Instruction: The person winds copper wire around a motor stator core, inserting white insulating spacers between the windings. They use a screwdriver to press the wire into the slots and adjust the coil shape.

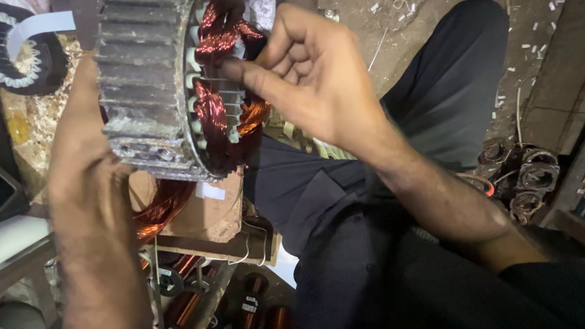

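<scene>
A grey finned motor stator is held up in front of me, its open end facing right. Dark red copper windings loop out of its slots. My left hand grips the finned housing from the far left side. My right hand reaches in from the right, thumb and fingers pressing on the copper coil at the stator's mouth. White slot insulation strips show between the coils.
Another stator ring lies at the upper left. Loose copper wire and a cardboard piece sit below the motor. Spools of wire stand lower down. Old burnt coils lie on the littered floor at right. My dark trousers fill the middle.
</scene>
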### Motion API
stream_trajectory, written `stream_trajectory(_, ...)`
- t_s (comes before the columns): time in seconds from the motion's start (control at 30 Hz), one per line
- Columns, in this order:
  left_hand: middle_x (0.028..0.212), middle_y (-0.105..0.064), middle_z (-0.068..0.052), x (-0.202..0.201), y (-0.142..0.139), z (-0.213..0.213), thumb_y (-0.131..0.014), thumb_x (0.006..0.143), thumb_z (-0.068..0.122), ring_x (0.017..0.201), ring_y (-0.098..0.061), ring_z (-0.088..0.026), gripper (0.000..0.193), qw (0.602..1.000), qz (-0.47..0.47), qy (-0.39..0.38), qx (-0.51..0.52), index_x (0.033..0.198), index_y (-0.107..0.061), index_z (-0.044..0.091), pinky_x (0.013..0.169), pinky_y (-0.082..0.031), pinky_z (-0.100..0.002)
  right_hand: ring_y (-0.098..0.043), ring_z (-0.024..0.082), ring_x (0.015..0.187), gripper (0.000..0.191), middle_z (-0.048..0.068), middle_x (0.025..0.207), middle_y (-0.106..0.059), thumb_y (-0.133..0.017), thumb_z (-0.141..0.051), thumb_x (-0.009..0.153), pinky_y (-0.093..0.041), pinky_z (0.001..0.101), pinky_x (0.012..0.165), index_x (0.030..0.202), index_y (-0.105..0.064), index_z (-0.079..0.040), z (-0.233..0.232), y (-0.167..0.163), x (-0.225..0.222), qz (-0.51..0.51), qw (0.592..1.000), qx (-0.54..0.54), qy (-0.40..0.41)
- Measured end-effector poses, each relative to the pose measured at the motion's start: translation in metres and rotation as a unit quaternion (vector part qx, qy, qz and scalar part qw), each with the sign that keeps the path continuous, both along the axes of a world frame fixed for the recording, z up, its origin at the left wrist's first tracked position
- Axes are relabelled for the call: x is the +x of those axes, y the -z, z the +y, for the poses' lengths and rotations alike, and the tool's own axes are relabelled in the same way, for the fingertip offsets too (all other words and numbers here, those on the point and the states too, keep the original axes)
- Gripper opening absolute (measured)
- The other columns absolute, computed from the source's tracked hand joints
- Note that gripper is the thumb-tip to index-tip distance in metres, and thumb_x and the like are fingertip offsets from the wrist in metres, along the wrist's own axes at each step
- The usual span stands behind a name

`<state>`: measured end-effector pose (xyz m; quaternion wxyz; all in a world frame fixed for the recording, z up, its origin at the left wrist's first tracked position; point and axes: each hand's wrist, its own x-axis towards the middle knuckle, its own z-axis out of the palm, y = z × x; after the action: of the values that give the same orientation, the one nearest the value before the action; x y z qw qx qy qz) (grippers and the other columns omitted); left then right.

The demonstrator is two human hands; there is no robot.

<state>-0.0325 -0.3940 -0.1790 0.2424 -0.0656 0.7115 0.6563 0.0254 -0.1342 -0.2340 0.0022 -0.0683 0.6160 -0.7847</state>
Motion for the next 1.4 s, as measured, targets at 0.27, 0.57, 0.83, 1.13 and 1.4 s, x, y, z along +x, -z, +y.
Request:
stream_trajectory(0.27, 0.126, -0.07, -0.013, -0.01, 0.007, -0.004, -0.079, 0.085, 0.003, 0.104, -0.073, -0.016, 0.067, 0.996, 0.029, 0.079, -0.009, 0.148, -0.053, 0.0, 0.085, -0.061, -0.026, -0.057, 0.002, 0.055, 0.028, 0.002, 0.074, -0.063, -0.07, 0.006, 0.107, -0.042, 0.0174, 0.045, 0.093, -0.047, -0.004, -0.011, 0.008, 0.013, 0.008, 0.993, -0.104, 0.054)
stream_trajectory(0.57, 0.104, -0.072, -0.001, -0.001, -0.014, 0.028, -0.071, 0.107, 0.01, 0.088, -0.069, -0.006, 0.019, 0.948, 0.254, 0.163, -0.099, 0.123, -0.066, 0.002, 0.078, -0.055, -0.021, -0.055, 0.0, 0.069, 0.028, 0.001, 0.086, -0.061, -0.076, 0.005, 0.099, -0.048, 0.017, 0.061, 0.102, -0.05, -0.005, -0.015, 0.014, 0.008, -0.006, 0.991, -0.107, 0.085)
stream_trajectory(0.83, 0.102, -0.074, 0.001, 0.003, -0.013, 0.038, -0.064, 0.098, 0.018, 0.087, -0.07, -0.004, 0.025, 0.983, 0.165, 0.073, -0.018, 0.118, -0.066, 0.004, 0.079, -0.058, -0.022, -0.049, 0.018, 0.123, 0.05, 0.01, 0.137, -0.055, -0.089, -0.012, 0.102, -0.043, 0.0307, 0.11, 0.139, -0.057, -0.002, 0.007, -0.006, 0.003, 0.116, 0.955, 0.26, 0.082)
stream_trajectory(1.13, 0.101, -0.066, -0.003, -0.003, 0.018, 0.017, -0.076, 0.089, 0.005, 0.1, -0.059, -0.011, 0.025, 0.971, 0.198, 0.079, -0.108, 0.11, -0.063, 0.0, 0.09, -0.051, -0.027, -0.059, 0.03, 0.128, 0.04, 0.016, 0.134, -0.064, -0.08, -0.011, 0.095, -0.047, 0.0407, 0.112, 0.131, -0.065, -0.003, -0.006, 0.014, 0.001, 0.146, 0.949, 0.233, 0.153)
stream_trajectory(1.4, 0.104, -0.077, -0.01, -0.04, 0.141, -0.009, -0.076, 0.075, -0.01, 0.101, -0.071, -0.018, 0.041, 0.992, 0.101, 0.073, -0.019, 0.114, -0.071, 0.002, 0.091, -0.059, -0.035, -0.062, 0.027, 0.121, 0.048, 0.017, 0.134, -0.066, -0.084, -0.006, 0.089, -0.049, 0.0398, 0.104, 0.131, -0.062, 0.001, -0.005, 0.026, -0.004, 0.133, 0.966, 0.175, 0.134)
